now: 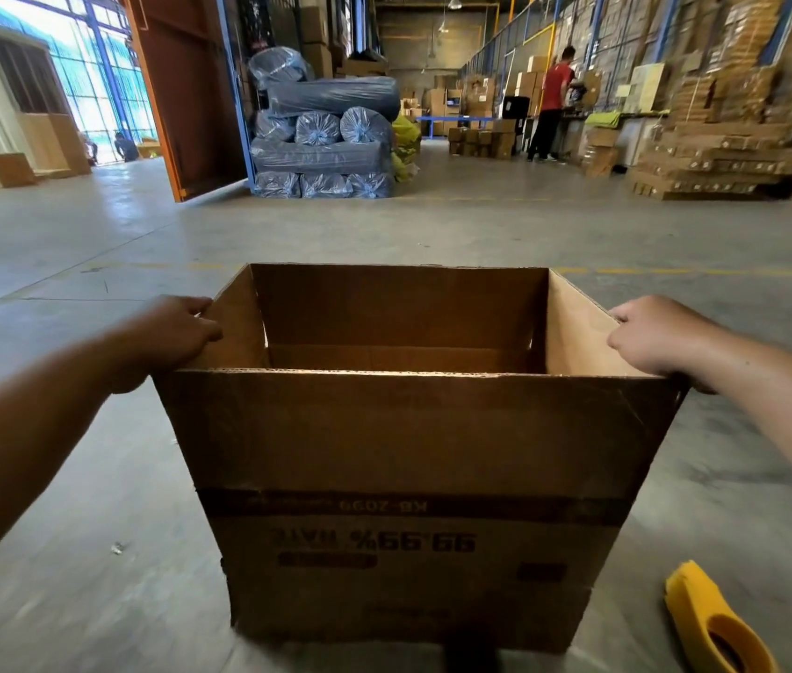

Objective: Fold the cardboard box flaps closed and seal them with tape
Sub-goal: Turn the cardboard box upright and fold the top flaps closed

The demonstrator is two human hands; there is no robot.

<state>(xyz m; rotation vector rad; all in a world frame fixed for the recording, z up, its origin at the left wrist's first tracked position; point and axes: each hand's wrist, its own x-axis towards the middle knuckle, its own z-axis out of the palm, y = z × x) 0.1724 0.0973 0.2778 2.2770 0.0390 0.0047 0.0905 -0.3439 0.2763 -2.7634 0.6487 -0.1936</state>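
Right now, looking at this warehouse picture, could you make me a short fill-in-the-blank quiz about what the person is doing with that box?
1. The cardboard box stands on the floor with its top ____.
2. The left hand and right hand each grip a side ____ of the box.
3. The tape dispenser lying on the floor is coloured ____.
4. The printed text on the box's near side reads ____ down.

Missing words: open; flap; yellow; upside

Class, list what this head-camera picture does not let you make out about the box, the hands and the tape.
- Cardboard box: its floor, hidden by the near wall.
- Left hand and right hand: fingers partly hidden behind the side flaps.
- Yellow tape dispenser: cut off by the bottom edge.
- Box print: upside down, small lines blurred.
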